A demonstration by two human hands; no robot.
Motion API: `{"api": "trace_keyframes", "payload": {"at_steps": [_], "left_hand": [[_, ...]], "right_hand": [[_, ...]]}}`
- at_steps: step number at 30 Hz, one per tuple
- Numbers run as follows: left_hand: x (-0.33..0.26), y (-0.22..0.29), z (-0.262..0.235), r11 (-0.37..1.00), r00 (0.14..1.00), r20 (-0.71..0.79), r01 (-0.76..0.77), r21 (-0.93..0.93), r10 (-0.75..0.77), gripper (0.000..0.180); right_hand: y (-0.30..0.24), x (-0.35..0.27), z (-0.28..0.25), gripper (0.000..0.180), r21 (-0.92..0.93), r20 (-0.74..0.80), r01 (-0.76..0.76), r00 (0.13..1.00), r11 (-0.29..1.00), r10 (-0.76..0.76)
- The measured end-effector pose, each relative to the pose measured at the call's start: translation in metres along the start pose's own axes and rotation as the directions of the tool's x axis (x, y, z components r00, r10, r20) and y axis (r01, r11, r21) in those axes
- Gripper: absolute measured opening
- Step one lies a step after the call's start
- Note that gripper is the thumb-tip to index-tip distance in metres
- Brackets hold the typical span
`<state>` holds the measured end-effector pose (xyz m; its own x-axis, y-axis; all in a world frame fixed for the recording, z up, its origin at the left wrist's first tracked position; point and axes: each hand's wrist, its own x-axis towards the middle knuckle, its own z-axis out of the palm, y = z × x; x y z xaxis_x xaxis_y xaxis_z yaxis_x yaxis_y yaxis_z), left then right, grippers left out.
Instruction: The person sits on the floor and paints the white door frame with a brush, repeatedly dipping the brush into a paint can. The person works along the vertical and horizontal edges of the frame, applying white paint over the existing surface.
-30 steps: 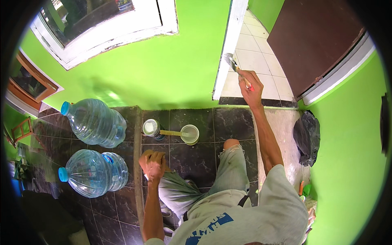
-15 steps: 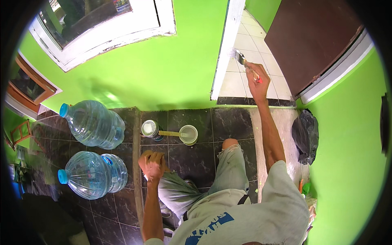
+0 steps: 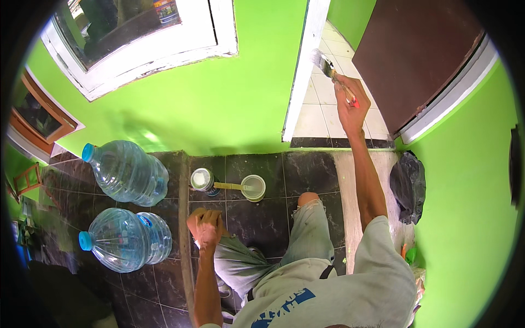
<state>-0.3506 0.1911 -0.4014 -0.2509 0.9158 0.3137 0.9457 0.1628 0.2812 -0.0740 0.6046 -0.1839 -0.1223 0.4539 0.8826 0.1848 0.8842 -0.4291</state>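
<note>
Dark, marbled tiles cover the floor [image 3: 254,224] below a bright green wall [image 3: 262,82]; past the white door frame [image 3: 299,93] lie pale tiles [image 3: 311,117] and a brown door [image 3: 418,60]. On the dark tiles stand an open tin [image 3: 201,178] and a round tub [image 3: 253,188], with a flat wooden stick [image 3: 227,186] reaching between them. Two large clear bottles [image 3: 131,172] with blue caps lie to the left, the nearer one wearing a small blue label [image 3: 144,220]; blue lettering [image 3: 284,309] marks the person's pale shirt. The paintbrush [image 3: 330,70] is up at the door frame's right edge, its bristles overlapping it in view. Its long axis runs obliquely, bristles toward the upper left, red handle end toward the lower right. The right hand [image 3: 353,104] has its grip pinched around the handle. The left hand [image 3: 205,226] is by the left knee, fingers bent; whether its grip encloses anything, I cannot tell.
</note>
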Motion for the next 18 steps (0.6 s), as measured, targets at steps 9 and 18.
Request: {"api": "trace_keyframes", "payload": {"at_steps": [9,18], "left_hand": [[0.003,0.002,-0.004,1.000,1.000,-0.016,-0.022,-0.018,0.022,0.016],[0.003,0.002,-0.002,0.999,1.000,-0.022,-0.004,-0.034,0.004,0.014]], "right_hand": [[-0.004,-0.008,0.004,0.027,-0.012,0.096,-0.065,0.993,0.998,0.066],[0.010,-0.023,-0.004,0.030,-0.057,0.054,-0.019,0.998,0.998,0.022]]}}
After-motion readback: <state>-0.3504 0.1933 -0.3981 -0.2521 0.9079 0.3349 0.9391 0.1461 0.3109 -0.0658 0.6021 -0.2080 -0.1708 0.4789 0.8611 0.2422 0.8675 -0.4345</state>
